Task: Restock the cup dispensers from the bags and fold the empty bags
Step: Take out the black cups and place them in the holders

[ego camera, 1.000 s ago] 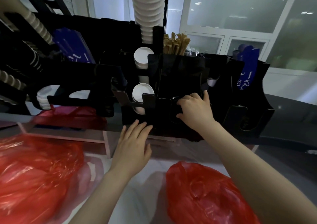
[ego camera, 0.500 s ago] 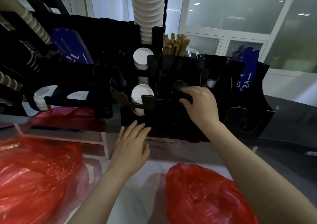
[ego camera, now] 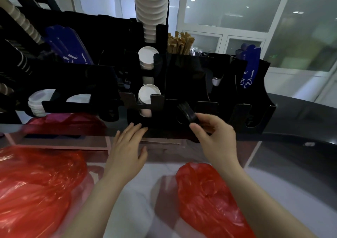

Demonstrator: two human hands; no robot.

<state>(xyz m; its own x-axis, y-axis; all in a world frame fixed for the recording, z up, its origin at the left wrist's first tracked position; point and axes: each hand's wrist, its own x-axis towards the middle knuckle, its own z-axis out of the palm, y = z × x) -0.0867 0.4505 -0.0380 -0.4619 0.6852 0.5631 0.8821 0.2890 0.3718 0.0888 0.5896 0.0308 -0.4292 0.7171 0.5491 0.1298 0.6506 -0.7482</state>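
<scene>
cup dispensers: right hand out of the slot with a dark stack

cup dispensers: black rack at the back of the counter, with white cups showing in the centre slots.
right hand: half a second ago it was reaching into a lower slot. now it is drawn back just in front, thumb and fingers pinching a black stack, possibly lids or cups; we cannot tell in this dim light.
left hand: unchanged, fingers straight, flat at the rack's foot, holding nothing.
left red bag, right red bag: both on the counter near us and still bulging. we judge restocking is barely begun and folding is not yet due.
</scene>
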